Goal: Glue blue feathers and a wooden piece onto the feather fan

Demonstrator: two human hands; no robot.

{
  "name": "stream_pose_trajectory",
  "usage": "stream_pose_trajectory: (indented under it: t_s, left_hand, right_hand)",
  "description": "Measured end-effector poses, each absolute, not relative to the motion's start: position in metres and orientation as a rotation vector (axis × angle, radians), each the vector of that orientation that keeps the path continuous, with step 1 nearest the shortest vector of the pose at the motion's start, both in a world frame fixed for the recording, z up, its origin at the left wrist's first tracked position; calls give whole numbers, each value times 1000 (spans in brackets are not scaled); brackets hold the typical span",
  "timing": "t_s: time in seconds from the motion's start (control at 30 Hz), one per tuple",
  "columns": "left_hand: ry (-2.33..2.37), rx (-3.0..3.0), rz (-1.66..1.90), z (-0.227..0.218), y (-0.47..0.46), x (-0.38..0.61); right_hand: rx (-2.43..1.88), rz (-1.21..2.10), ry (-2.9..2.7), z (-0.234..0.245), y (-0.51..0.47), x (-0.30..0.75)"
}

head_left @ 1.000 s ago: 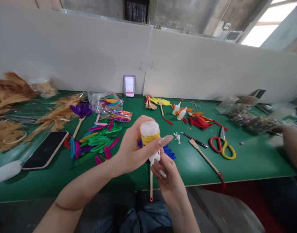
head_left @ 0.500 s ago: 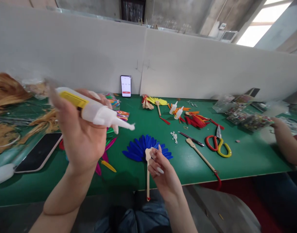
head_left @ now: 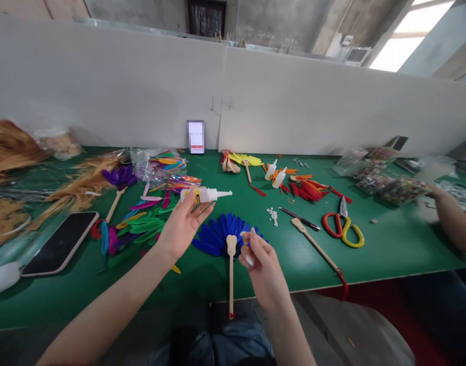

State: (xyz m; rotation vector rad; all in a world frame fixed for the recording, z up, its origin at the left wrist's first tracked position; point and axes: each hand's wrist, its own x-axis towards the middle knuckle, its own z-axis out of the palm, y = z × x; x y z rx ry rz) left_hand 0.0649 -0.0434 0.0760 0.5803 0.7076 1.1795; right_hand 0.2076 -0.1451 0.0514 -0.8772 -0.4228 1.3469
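My left hand (head_left: 185,223) is closed round a white glue bottle (head_left: 204,195) with a yellow label, its thin nozzle pointing right above the table. Below the nozzle, a fan of blue feathers (head_left: 213,234) with a pale wooden handle (head_left: 231,279) lies with its handle end past the table's front edge. My right hand (head_left: 265,264) hovers at the fan's right side, thumb and forefinger pinched together; whatever is between them is too small to name. Several small white pieces (head_left: 273,216) lie to the right of the fan.
Loose coloured feathers (head_left: 149,226) and a phone (head_left: 61,244) are at left. A lit phone (head_left: 195,137) leans on the white partition. Two more glue bottles (head_left: 279,178), red feathers (head_left: 309,189), a wooden stick (head_left: 316,245) and scissors (head_left: 343,223) lie right. Another person's arm (head_left: 452,218) reaches in at far right.
My left hand has moved away from the camera, down and to the right, bringing the glue bottle near the blue fan. My right hand has shifted slightly right, off the fan's wooden head.
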Motion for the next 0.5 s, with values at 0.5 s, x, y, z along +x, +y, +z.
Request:
stream_pose_trajectory:
  t_s: [0.5]
  left_hand:
    - [805, 890, 865, 46, -8, 59]
  right_hand:
    - [-911, 1366, -733, 49, -121, 214]
